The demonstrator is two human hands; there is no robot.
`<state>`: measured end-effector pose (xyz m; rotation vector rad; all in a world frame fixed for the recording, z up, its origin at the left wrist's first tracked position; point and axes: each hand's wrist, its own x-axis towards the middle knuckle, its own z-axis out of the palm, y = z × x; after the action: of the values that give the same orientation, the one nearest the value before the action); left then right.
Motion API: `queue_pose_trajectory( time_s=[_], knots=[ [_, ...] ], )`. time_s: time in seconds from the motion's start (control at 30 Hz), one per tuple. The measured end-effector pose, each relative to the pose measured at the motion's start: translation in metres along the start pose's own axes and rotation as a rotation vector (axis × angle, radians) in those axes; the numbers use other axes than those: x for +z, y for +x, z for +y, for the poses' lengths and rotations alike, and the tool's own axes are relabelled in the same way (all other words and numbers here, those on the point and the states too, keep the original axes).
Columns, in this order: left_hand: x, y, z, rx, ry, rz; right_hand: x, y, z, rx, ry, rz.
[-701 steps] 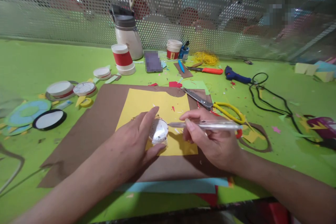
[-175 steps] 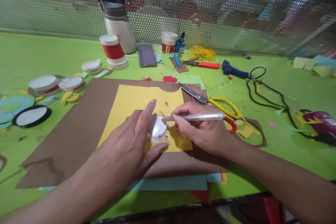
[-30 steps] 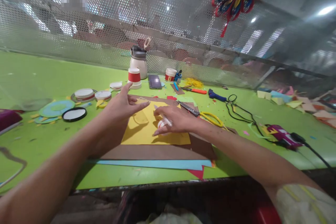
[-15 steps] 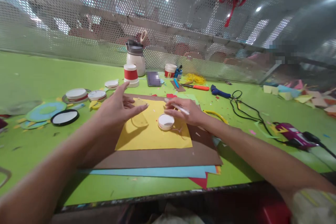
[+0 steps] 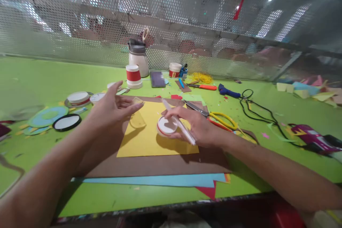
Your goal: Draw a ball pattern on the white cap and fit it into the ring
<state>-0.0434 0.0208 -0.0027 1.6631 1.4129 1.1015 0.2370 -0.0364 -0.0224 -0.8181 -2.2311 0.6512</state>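
Observation:
My left hand (image 5: 113, 105) hovers over the left part of a yellow sheet (image 5: 149, 146), thumb and fingers closed on a see-through plastic piece (image 5: 138, 118). Gripped in my right hand (image 5: 196, 124) is a small round white lid (image 5: 167, 127) with a red line round its side, held just above the sheet. A pale, pen-like stick (image 5: 181, 128) lies across the same hand, between its fingers. Under the yellow sheet is a brown board (image 5: 160, 167), with a blue sheet (image 5: 149, 181) beneath that. Scissors with yellow and red handles (image 5: 223, 120) lie beyond my right hand.
At left lie white lids (image 5: 78, 97), a black-rimmed disc (image 5: 66, 122) and a blue paper ring (image 5: 48, 117). Farther back stand a red-and-white cup (image 5: 133, 75) and a jug (image 5: 139, 60). A blue glue gun (image 5: 229, 91) with a black cord and a purple device (image 5: 311, 137) are at right.
My right hand has picked up the white lid from the yellow sheet, uncovering the scissors. The left hand has shifted slightly left with the plastic piece.

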Motion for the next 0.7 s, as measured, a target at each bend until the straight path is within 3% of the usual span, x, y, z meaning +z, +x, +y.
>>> queue_pose_trajectory(
  time_s=[0.1, 0.17, 0.3, 0.4, 0.6, 0.7],
  knots=[
    [-0.001, -0.002, 0.005, -0.052, -0.006, -0.012, 0.006, -0.002, -0.006, 0.047, 0.160, -0.197],
    [-0.001, -0.002, 0.004, -0.030, 0.027, 0.006, 0.011, -0.001, 0.001, 0.086, 0.188, -0.246],
    [-0.001, 0.001, -0.006, 0.037, 0.051, 0.023, 0.000, 0.000, 0.032, 0.155, 0.030, -0.078],
    [-0.001, -0.001, -0.005, 0.035, 0.042, 0.018, -0.011, -0.001, 0.038, 0.146, -0.079, 0.028],
    [0.002, -0.006, 0.005, 0.029, 0.070, -0.016, 0.016, 0.006, 0.017, -0.015, -0.130, -0.109],
    [0.008, -0.003, -0.004, -0.022, 0.035, -0.025, 0.015, 0.013, 0.022, 0.061, -0.246, -0.099]
  ],
)
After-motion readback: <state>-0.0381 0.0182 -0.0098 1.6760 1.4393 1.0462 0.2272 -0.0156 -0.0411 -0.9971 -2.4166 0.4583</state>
